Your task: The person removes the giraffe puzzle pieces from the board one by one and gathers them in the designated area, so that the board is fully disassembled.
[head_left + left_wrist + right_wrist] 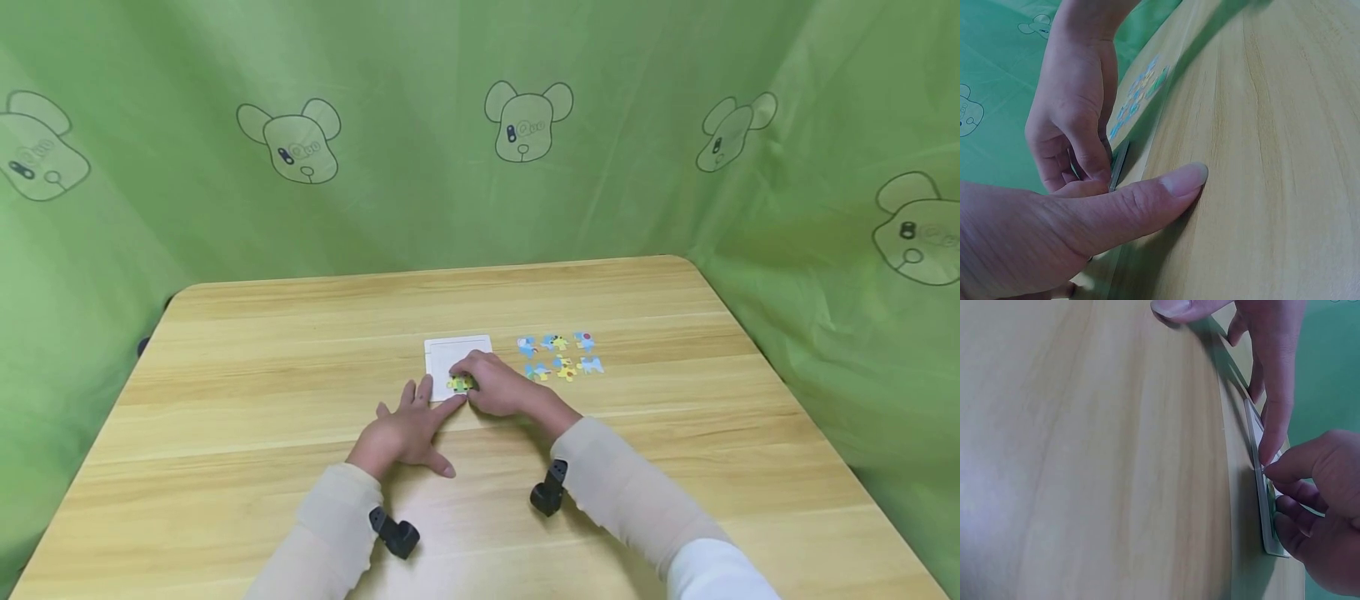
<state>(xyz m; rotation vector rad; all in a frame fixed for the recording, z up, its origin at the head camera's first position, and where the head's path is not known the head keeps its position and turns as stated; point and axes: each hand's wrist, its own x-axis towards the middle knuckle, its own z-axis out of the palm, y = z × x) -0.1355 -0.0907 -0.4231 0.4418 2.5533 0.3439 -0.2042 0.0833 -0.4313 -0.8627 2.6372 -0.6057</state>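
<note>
A white square puzzle tray (444, 357) lies on the wooden table. Over its near part, my right hand (497, 387) has its fingers curled at a yellow-and-green jigsaw puzzle piece (459, 383), pinching it low against the tray. My left hand (405, 435) is spread on the near left, its index fingertip at the tray's near edge and the other fingers by the left side. In the right wrist view, the left index finger meets the right thumb at the tray's rim (1264, 519). The right fingers partly cover the piece there.
Several loose jigsaw pieces (566, 367), blue and yellow, lie in two rows right of the tray. The table (262, 375) stretches out on all sides, with a green curtain (420, 192) behind it. Each wrist carries a small black camera.
</note>
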